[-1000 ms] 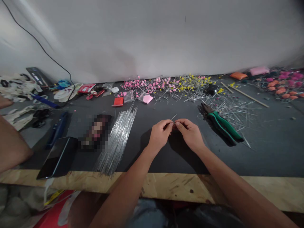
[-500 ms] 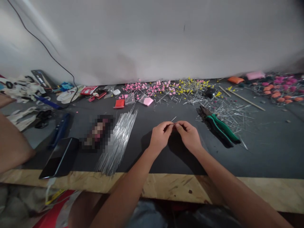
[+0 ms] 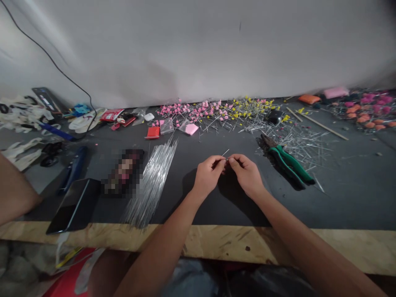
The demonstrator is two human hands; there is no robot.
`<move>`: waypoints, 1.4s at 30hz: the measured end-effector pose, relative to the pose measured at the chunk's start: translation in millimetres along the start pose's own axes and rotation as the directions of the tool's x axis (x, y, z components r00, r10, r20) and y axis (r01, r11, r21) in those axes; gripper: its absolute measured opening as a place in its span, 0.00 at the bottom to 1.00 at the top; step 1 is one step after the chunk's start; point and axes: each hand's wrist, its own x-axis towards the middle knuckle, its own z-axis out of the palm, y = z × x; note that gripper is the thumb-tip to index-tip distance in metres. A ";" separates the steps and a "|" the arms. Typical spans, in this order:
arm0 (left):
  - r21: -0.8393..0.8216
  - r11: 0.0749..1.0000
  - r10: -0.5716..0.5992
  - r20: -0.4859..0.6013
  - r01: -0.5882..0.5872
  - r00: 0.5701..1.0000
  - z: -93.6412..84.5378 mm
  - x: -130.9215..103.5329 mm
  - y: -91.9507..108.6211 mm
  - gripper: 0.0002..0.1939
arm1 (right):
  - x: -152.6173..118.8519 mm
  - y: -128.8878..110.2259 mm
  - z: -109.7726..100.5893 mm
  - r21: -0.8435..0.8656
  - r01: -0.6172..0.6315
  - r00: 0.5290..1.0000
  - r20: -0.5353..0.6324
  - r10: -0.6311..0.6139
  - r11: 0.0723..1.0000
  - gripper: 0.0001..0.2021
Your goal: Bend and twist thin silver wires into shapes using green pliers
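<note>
Both hands make one shared grip on a thin wire (image 3: pixel 226 152): the left hand (image 3: pixel 208 175) and the right hand (image 3: pixel 247 173) meet fingertip to fingertip above the dark worktop (image 3: pixel 340 189), thumb and forefinger of each pinched shut on it. Against the pictures of a second and half a second ago, the hands have hardly moved; they stay pressed together at the same spot, and the short shiny end of the wire still pokes up and away from the left fingertips. Only the view has shifted a little. Whether a small bead sits between the fingertips cannot be told now.

The wire lies right in the grip, its free tip just above the point where the fingers meet, the rest hidden by the hands.

Left of the left hand lies a bundle of straight silver wires (image 3: pixel 153 183), near but apart from it. Further left are a dark phone (image 3: pixel 74 206) and a blue tool (image 3: pixel 72 169). Right of the right hand, green-handled pliers (image 3: pixel 289 165) rest on the worktop among loose pins (image 3: pixel 297 142). Behind the hands, by the wall, runs a heap of pink and yellow beaded pins (image 3: pixel 216 111). Another person's arm (image 3: pixel 14 194) shows at the left edge. Nothing stands between the hands and these things.
</note>
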 end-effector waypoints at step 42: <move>-0.314 0.925 -0.185 0.117 0.213 0.976 -19.3 10.1 13.0 0.13 | -9.2 -12.3 7.1 0.176 -0.092 0.959 0.279 0.040 0.980 0.09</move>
